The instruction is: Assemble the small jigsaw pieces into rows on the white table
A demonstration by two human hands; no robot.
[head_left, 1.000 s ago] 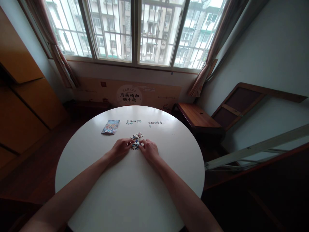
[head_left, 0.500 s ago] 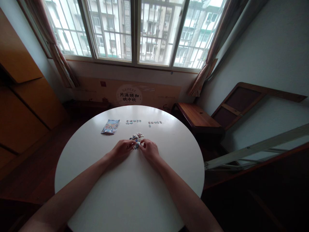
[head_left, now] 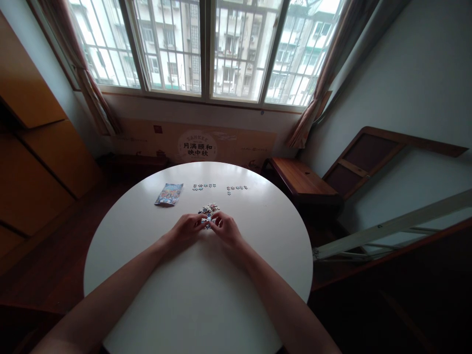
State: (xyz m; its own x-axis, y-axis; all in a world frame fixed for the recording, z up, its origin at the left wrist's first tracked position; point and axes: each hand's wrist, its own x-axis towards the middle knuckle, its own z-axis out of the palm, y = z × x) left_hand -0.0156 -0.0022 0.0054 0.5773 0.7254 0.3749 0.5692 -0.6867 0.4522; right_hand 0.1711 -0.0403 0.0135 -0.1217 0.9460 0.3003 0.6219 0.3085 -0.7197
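Note:
A small heap of jigsaw pieces (head_left: 209, 210) lies near the middle of the round white table (head_left: 199, 290). My left hand (head_left: 187, 227) and my right hand (head_left: 227, 229) meet at the near edge of the heap, fingers curled and pinched on small pieces between them. Which pieces each hand grips is too small to make out. Two short rows of joined pieces, a left row (head_left: 204, 186) and a right row (head_left: 236, 188), lie further back.
A colourful printed packet (head_left: 168, 193) lies at the back left of the table. A brown wooden bench (head_left: 300, 179) stands off the table's right. Wooden cabinets (head_left: 33, 162) line the left wall. A barred window (head_left: 210, 49) fills the far wall.
My right hand has shifted slightly left and closer to the left hand, so the fingertips of both now meet over the near edge of the heap.

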